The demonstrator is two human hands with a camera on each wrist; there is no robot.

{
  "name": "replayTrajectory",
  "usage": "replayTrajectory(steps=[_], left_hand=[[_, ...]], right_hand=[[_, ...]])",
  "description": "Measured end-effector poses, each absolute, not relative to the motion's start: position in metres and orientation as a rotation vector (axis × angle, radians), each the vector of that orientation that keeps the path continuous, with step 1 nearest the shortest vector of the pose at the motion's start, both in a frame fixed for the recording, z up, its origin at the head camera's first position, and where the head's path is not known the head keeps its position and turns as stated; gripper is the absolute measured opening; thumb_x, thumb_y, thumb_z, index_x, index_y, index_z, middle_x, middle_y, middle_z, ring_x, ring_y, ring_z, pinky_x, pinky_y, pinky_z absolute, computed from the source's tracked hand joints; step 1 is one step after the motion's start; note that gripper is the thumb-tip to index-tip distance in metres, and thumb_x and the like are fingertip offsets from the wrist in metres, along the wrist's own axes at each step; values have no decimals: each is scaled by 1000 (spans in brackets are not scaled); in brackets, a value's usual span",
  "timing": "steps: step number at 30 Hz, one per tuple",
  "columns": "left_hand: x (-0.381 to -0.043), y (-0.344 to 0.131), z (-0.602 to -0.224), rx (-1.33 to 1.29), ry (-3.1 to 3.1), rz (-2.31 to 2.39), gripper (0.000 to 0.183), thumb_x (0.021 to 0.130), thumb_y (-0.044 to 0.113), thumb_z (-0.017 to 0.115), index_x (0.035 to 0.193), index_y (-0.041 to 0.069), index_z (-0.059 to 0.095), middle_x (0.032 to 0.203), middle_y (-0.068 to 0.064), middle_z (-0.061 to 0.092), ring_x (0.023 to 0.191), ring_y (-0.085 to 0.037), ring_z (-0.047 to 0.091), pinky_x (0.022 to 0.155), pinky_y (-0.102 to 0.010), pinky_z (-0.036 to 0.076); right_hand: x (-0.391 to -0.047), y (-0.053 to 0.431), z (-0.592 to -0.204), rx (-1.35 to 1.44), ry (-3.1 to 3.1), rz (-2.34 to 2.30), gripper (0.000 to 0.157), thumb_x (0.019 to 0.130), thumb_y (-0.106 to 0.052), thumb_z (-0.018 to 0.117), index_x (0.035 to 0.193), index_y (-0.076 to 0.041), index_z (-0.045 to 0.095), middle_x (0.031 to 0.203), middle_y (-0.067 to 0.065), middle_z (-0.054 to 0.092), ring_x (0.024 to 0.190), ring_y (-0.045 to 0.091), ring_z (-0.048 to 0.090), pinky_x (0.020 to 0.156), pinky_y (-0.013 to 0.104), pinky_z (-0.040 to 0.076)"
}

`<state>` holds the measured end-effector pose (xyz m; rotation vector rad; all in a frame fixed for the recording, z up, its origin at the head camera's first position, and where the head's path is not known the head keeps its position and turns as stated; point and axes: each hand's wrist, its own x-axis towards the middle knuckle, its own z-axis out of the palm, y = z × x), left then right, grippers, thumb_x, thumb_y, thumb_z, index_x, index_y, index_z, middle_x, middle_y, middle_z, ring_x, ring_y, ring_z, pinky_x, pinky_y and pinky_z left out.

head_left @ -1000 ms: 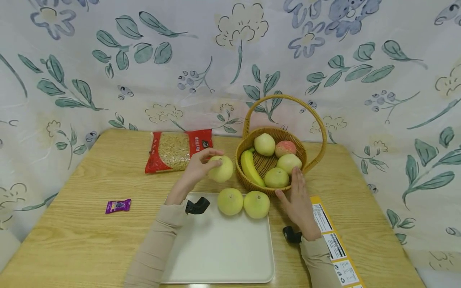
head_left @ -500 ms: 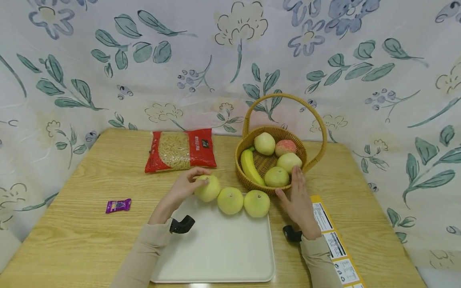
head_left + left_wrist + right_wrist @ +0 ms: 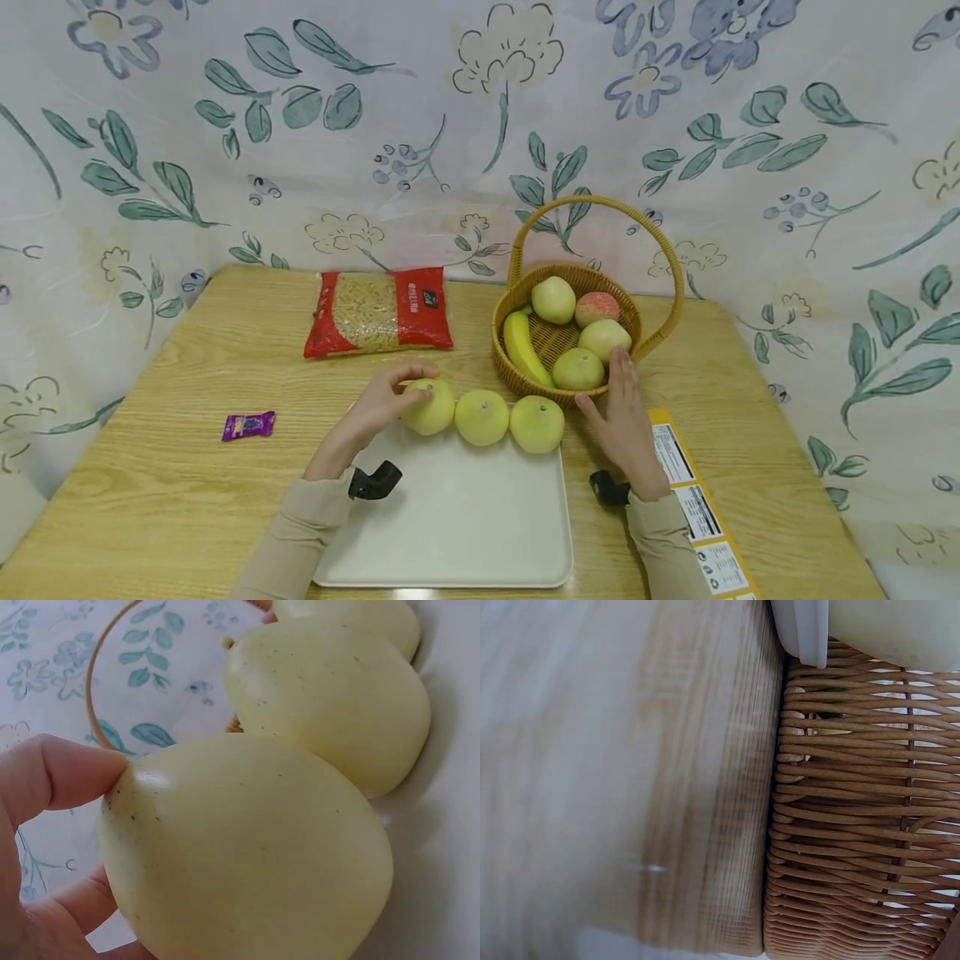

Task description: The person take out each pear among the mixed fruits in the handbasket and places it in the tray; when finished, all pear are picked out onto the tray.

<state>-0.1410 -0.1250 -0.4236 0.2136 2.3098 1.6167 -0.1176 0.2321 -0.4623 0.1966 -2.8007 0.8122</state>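
My left hand point(image 3: 375, 408) holds a pale yellow-green pear point(image 3: 432, 410) at the back left of the white tray point(image 3: 457, 517), thumb and fingers around it. Up close in the left wrist view, the held pear point(image 3: 247, 855) has tiny dark specks. To its right sit a second pear point(image 3: 482, 418) and a third pear point(image 3: 537, 425), making a row along the tray's back edge. My right hand point(image 3: 624, 421) rests with fingers extended against the front right of the wicker basket point(image 3: 516, 380). The right wrist view shows the basket's woven side point(image 3: 855, 810), with little of the hand visible.
Inside the basket lie a banana point(image 3: 525, 350), a peach point(image 3: 597, 308) and several pale fruits point(image 3: 553, 300). A red bag of pasta point(image 3: 367, 312) lies at the back, a purple-wrapped snack point(image 3: 249, 426) at left. A yellow-edged printed strip point(image 3: 693, 492) runs under my right forearm.
My left hand has carried the pear leftward and down from beside the basket to the tray's back edge, left of the other two pears. My right hand has stayed at the basket.
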Motion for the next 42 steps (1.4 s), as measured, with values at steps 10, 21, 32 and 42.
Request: replayTrajectory(steps=[10,21,32,42], left_hand=[[-137,-125,-423,266,2341,1557,38,90,14,62,126,1,59,134,-18,56,130,-43,44,107,-57,36],[-141,-123,-399,321,2369,1499,37,95,13,57,131,3,55,138,-19,53,131,-44,46,103,-56,42],[-180,-84,-350,579,2344,1408,37,97,21,58,130,6,56,133,-14,58,121,-32,57,100,-45,48],[-229,-18,-345,782,2308,1183,41,96,25,59,134,10,54,133,-10,59,126,-25,53,106,-42,43]], right_hand=[[-118,232,-461,184,-2808,807,86,99,-46,47,156,-6,-4,163,19,1,150,39,4,119,56,13],[-118,233,-461,190,-2795,813,86,99,-46,48,156,-7,-4,163,19,1,150,39,4,119,56,13],[-119,233,-461,203,-2781,818,86,99,-45,48,156,-6,-4,163,19,2,150,39,5,119,56,13],[-118,233,-463,206,-2796,806,87,99,-44,50,155,-6,-4,163,19,1,150,40,5,118,57,14]])
